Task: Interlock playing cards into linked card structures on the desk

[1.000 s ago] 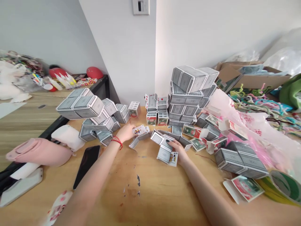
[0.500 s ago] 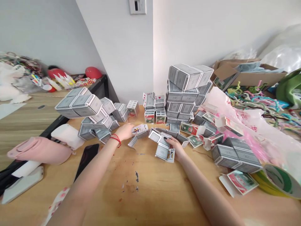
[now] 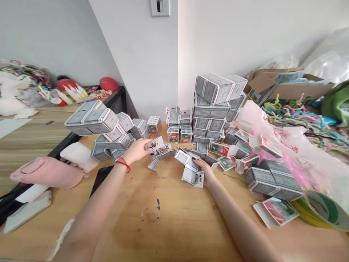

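1. Lying between eight and nine o'clock from the middle of the view, a pink roll (image 3: 47, 173) is resting at the edge of the tabletop (image 3: 128, 225).
2. At nine o'clock, a stack of patterned grey boxes (image 3: 92, 122) is standing.
3. At eight o'clock, the left hand (image 3: 141, 148) is pinching a figured card (image 3: 154, 144), which is overlapping a second card (image 3: 163, 149) at its four o'clock.
4. At five o'clock, grey-backed folded cards (image 3: 189, 173) are sitting with a king card (image 3: 200, 179) poking out; the right hand (image 3: 205, 171) is gripping them.
5. At two o'clock, a tall box tower (image 3: 214, 109) is rising.
6. At four o'clock, a tape roll (image 3: 302, 213) is resting.
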`<action>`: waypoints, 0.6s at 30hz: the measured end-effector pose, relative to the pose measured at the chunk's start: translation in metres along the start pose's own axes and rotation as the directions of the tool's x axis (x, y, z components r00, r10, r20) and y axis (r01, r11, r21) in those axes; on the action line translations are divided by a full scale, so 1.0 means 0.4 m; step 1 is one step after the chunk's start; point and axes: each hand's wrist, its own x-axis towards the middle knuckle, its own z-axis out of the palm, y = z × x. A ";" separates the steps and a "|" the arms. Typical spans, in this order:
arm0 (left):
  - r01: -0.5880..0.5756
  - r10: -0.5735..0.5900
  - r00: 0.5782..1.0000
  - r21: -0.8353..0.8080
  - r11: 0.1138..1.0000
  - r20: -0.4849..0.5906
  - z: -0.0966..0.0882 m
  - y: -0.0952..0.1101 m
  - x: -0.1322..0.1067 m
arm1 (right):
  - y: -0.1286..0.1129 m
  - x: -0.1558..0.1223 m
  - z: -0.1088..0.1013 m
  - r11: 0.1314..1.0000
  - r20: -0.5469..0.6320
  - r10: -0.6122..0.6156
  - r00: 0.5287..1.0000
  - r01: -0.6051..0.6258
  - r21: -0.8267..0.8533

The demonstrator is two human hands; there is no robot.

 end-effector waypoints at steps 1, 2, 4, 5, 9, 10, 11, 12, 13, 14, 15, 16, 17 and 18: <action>0.013 -0.014 1.000 -0.066 0.998 -0.013 0.000 -0.004 -0.004 | -0.001 0.000 -0.001 1.000 -0.001 0.003 1.000 -0.003 0.005; 0.021 -0.025 0.999 -0.138 0.990 -0.025 0.000 -0.008 -0.008 | -0.002 0.000 -0.001 1.000 -0.003 0.006 1.000 -0.006 0.009; 0.029 -0.042 0.998 -0.257 0.966 -0.044 0.001 -0.015 -0.015 | -0.003 0.000 -0.001 1.000 -0.010 0.010 1.000 -0.010 0.017; 0.031 -0.048 0.997 -0.284 0.958 -0.052 0.001 -0.017 -0.017 | -0.003 0.000 -0.001 1.000 -0.011 0.012 1.000 -0.012 0.023; 0.042 -0.055 0.995 -0.136 0.990 -0.088 0.001 -0.009 -0.012 | -0.002 0.002 -0.002 1.000 -0.014 0.012 1.000 -0.012 0.024; 0.039 -0.045 0.995 -0.068 0.997 -0.086 0.003 -0.003 -0.007 | -0.002 0.002 -0.002 1.000 -0.016 0.008 1.000 -0.008 0.014; 0.026 -0.026 0.997 -0.005 1.000 -0.074 0.006 0.003 -0.002 | -0.002 0.002 -0.002 1.000 -0.018 0.002 1.000 -0.002 0.002; 0.011 -0.007 0.998 0.051 0.999 -0.063 0.010 0.010 0.004 | -0.003 0.002 -0.002 1.000 -0.020 -0.003 1.000 0.002 -0.008; -0.008 0.012 0.999 0.094 0.995 -0.045 0.014 0.015 0.011 | -0.003 0.001 -0.002 1.000 -0.021 -0.005 1.000 0.005 -0.013; -0.023 0.026 0.999 0.129 0.991 -0.027 0.019 0.019 0.017 | -0.003 0.000 -0.001 1.000 -0.021 -0.006 1.000 0.006 -0.012; -0.031 0.034 0.999 0.155 0.987 -0.012 0.024 0.022 0.022 | -0.004 -0.001 -0.001 1.000 -0.022 -0.005 1.000 0.005 -0.007; -0.036 0.037 0.999 0.174 0.984 0.003 0.029 0.022 0.027 | -0.004 -0.003 -0.001 1.000 -0.022 -0.002 1.000 0.002 0.001; -0.037 0.035 0.999 0.188 0.981 0.013 0.034 0.022 0.030 | -0.004 -0.003 -0.001 1.000 -0.023 0.001 1.000 0.000 0.008; -0.033 0.031 0.999 0.199 0.979 0.016 0.038 0.020 0.033 | -0.004 -0.004 -0.002 1.000 -0.025 0.002 1.000 -0.002 0.015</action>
